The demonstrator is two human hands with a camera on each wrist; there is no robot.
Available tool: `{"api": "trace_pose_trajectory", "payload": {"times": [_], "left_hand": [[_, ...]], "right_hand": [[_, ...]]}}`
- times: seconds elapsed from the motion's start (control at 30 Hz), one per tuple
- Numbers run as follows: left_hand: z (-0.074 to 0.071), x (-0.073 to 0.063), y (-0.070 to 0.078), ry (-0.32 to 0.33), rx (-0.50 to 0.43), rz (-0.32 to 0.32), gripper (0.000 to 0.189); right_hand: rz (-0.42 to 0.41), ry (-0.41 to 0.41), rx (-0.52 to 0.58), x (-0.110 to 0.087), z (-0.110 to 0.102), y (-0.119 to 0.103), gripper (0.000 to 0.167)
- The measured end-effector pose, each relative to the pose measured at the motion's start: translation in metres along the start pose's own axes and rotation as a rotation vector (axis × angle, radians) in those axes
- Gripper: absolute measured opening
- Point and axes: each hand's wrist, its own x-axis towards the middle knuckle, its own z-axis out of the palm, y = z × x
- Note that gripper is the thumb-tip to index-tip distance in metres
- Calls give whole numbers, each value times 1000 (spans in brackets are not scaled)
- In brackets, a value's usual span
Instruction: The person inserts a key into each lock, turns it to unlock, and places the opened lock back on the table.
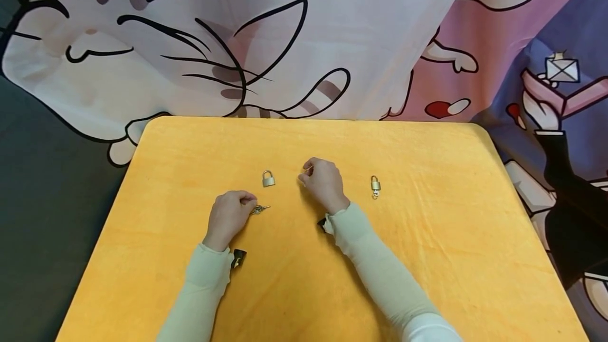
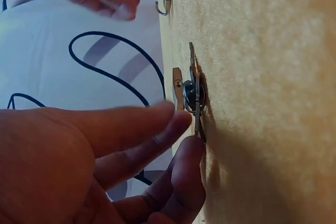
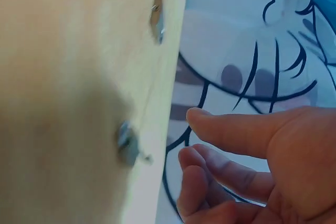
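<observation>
My left hand [image 1: 229, 219] pinches at one end of a bunch of small metal keys [image 1: 259, 209], low over the table. In the left wrist view its fingertips meet the near end of the keys [image 2: 197, 98]. A closed silver padlock [image 1: 268, 179] lies just beyond them. To the right of it my right hand [image 1: 324, 183] hovers with bent, loose fingers, thumb and fingertips apart. A small blurred metal thing [image 3: 127, 148] shows on the table in the right wrist view; its kind cannot be told. Farther right lies a brass-coloured padlock [image 1: 376, 182] with a small silver piece at its lower end.
A yellow table [image 1: 427, 257] with rounded far corners carries everything. Behind its far edge hangs a cloth [image 1: 380, 25] with a cartoon cat. Dark floor [image 1: 47, 199] shows on the left.
</observation>
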Motion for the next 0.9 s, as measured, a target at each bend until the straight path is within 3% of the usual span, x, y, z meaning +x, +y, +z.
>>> {"api": "trace_pose_trajectory", "payload": {"times": [0.3,0.43,0.57,0.73,0.9], "left_hand": [[-1,-1,0,-44,35,38,17],[3,1,3,-39,78,91,13],[6,4,5,-61,108,118,11],[7,4,7,-98,104,101,14],[10,3,8,-47,30,82,16]], "right_hand": [[-18,-205,-122,18,22,-39,25],[0,-253,-157,26,33,-47,48],[41,-256,-133,30,39,-49,56],[48,-259,-99,31,46,-49,39],[48,-294,-54,31,49,-49,25]]}}
